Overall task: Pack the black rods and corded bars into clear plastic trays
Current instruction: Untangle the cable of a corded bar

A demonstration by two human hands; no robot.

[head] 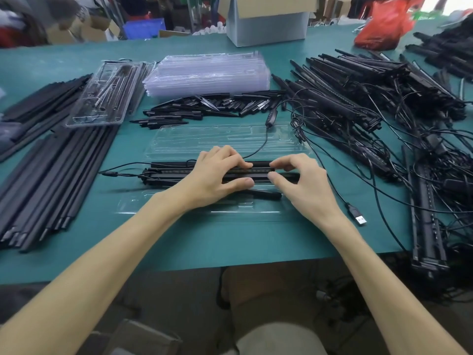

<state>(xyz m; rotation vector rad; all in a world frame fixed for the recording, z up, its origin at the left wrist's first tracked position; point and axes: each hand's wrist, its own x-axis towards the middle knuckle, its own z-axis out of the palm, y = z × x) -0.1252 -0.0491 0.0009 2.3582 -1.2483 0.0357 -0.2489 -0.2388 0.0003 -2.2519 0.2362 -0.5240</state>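
An open clear plastic tray point(179, 206) lies on the green table in front of me, its lid half point(225, 139) folded away. Black corded bars point(166, 172) lie across the tray's middle. My left hand point(215, 172) grips the bars with fingers over the top and thumb underneath. My right hand point(302, 180) pinches the same bars just to the right. A short black rod point(263, 194) sits in the tray below my hands. A cord from the bars ends in a USB plug point(358, 217) at the right.
Long black rods point(51, 175) lie at the left beside a filled tray point(105, 96). A stack of clear trays point(210, 73) and short black pieces point(210, 105) sit behind. A tangled heap of corded bars point(371, 98) fills the right. A cardboard box point(268, 24) stands at the back.
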